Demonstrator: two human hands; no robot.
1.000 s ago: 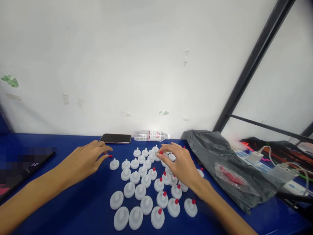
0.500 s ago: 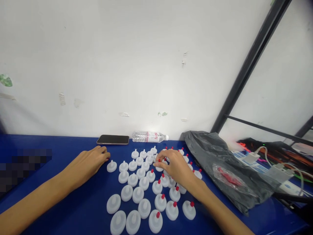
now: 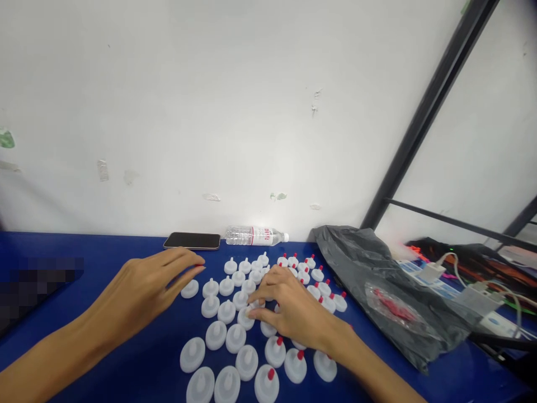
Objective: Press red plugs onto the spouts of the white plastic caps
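My left hand (image 3: 155, 282) is raised over the left part of the blue table, its thumb and forefinger pinching a small red cap (image 3: 200, 265). Just below those fingertips stands a white lid with a spout (image 3: 189, 289). My right hand (image 3: 285, 305) reaches in among the lids, with thumb and forefinger closed at the spout of a white lid (image 3: 245, 319) and hiding part of it. Several bare-spouted white lids (image 3: 216, 336) stand in the left and middle of the group. On the right, several lids (image 3: 296, 366) carry red caps on their spouts.
A phone (image 3: 192, 241) and a lying plastic bottle (image 3: 257, 235) rest along the wall. At right lies a grey plastic bag (image 3: 356, 263) with a clear packet of red pieces (image 3: 392, 302) on it. Beyond are chargers and cables (image 3: 474, 296) by a dark metal frame (image 3: 413, 129).
My left hand has lifted and moved right, and a red cap now shows in its fingertips. My right hand has shifted left and nearer, from a red-capped lid to a bare-spouted one.
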